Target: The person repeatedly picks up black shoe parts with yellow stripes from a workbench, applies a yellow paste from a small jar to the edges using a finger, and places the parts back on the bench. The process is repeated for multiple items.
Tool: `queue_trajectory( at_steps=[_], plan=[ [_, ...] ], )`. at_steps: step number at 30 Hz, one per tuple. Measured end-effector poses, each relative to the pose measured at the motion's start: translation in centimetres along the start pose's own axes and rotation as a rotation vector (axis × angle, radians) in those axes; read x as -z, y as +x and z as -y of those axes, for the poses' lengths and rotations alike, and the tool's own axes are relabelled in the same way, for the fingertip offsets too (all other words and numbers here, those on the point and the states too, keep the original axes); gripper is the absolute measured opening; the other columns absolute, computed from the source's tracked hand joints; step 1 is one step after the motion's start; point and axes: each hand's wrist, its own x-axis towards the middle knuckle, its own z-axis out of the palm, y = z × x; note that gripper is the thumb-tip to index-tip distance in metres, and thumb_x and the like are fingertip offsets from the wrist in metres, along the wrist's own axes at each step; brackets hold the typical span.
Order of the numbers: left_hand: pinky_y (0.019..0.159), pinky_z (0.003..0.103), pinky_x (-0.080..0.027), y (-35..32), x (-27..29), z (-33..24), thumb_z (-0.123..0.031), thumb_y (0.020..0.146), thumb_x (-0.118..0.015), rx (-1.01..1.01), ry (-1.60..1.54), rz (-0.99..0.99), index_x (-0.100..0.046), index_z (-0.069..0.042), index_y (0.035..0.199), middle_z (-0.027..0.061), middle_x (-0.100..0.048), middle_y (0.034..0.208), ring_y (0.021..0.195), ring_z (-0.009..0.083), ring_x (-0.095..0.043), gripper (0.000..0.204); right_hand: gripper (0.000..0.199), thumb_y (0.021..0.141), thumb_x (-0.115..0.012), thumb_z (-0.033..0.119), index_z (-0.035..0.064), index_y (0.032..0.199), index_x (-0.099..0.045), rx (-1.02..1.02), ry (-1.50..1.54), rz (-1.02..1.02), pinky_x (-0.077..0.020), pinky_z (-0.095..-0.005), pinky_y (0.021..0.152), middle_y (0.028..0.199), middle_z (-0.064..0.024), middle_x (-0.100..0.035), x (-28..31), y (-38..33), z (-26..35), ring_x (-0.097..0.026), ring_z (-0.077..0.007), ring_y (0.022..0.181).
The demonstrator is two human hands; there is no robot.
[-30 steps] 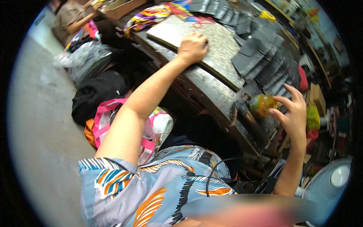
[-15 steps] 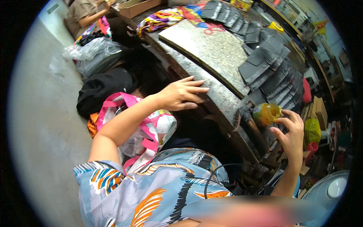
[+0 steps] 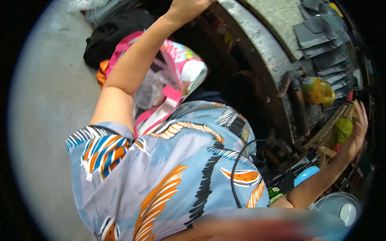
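Note:
My left hand (image 3: pixel 188 9) is at the top edge of the view, over the near edge of the workbench (image 3: pixel 251 28); its fingers are mostly cut off. On the far right, my right hand (image 3: pixel 359 126) is raised with its fingers stretched out, and I see nothing held in it. A translucent yellow-amber jar (image 3: pixel 321 91) is just left of those fingers, beside a dark metal post (image 3: pixel 298 106) at the bench corner. A thin line shows between jar and fingers; what it is I cannot make out. Flat black pieces with grey strips (image 3: pixel 321 44) lie overlapped on the bench.
A pale speckled slab (image 3: pixel 277 16) lies on the bench. By my left arm sit a pink-trimmed bag (image 3: pixel 193 76) and a black cloth bundle (image 3: pixel 112 38). A fan (image 3: pixel 337 213), a blue round thing (image 3: pixel 306 175) and a black cable (image 3: pixel 234 176) are at lower right.
The view has shifted downward, so the bench sits higher. My right hand has moved away from the jar to the right, its fingers straighter. My left hand has gone up to the picture's edge.

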Motion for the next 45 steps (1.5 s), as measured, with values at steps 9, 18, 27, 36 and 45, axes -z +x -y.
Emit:
queue_trajectory(
  at_steps=[9, 18, 27, 36, 45],
  plan=[
    [0.085, 0.044, -0.051, -10.8, -1.2, 2.2, -0.041, 0.076, -0.070, 0.052, 0.410, 1.291, -0.067, -0.021, 0.124, 0.0175, -0.069, 0.106, 0.096, 0.0365, -0.066, 0.052, 0.073, 0.097, -0.034, 0.062, 0.0056, 0.143, -0.044, -0.192, 0.170, -0.083, -0.0325, -0.0432, 0.112, 0.140, -0.0166, -0.051, -2.8, 0.2, 0.5, -0.046, -0.0278, 0.132],
    [0.079, 0.044, -0.052, -11.0, -0.6, 1.2, -0.037, 0.075, -0.070, 0.049, 0.420, 1.398, -0.072, -0.023, 0.115, 0.0171, -0.071, 0.093, 0.089, 0.0351, -0.067, 0.043, 0.077, 0.096, -0.034, 0.064, 0.0050, 0.145, -0.041, -0.231, 0.167, -0.009, -0.0324, -0.0450, 0.112, 0.140, -0.0172, -0.050, -2.8, -1.5, -0.1, -0.045, -0.0291, 0.133],
    [0.058, 0.044, -0.054, -14.8, -1.4, -1.5, -0.017, 0.078, -0.062, -0.085, 0.683, 1.142, -0.075, -0.009, 0.080, 0.0113, -0.071, 0.080, 0.074, 0.0284, -0.070, 0.016, 0.082, 0.094, -0.037, 0.065, 0.0027, 0.147, -0.034, -0.172, 0.258, -0.031, -0.0337, -0.0473, 0.110, 0.142, -0.0208, -0.047, -2.4, -0.5, -2.7, -0.045, -0.0334, 0.132],
    [0.081, 0.053, -0.049, -15.4, -0.8, -3.1, -0.019, 0.081, -0.060, -0.109, 0.705, 1.164, -0.073, -0.006, 0.090, 0.0118, -0.070, 0.092, 0.089, 0.0297, -0.066, 0.020, 0.077, 0.096, -0.038, 0.061, 0.0020, 0.145, -0.035, -0.255, 0.215, 0.001, -0.0338, -0.0476, 0.110, 0.142, -0.0219, -0.047, -1.7, -0.9, -2.8, -0.046, -0.0344, 0.132],
    [0.081, 0.053, -0.049, -14.8, -0.4, -1.5, -0.016, 0.081, -0.059, -0.161, 0.878, 1.087, -0.070, -0.004, 0.095, 0.0157, -0.068, 0.095, 0.091, 0.0304, -0.065, 0.021, 0.072, 0.097, -0.039, 0.057, 0.0012, 0.143, -0.036, -0.347, 0.231, -0.027, -0.0338, -0.0478, 0.110, 0.142, -0.0229, -0.047, -3.3, -4.3, -1.7, -0.046, -0.0354, 0.131]
  ],
)
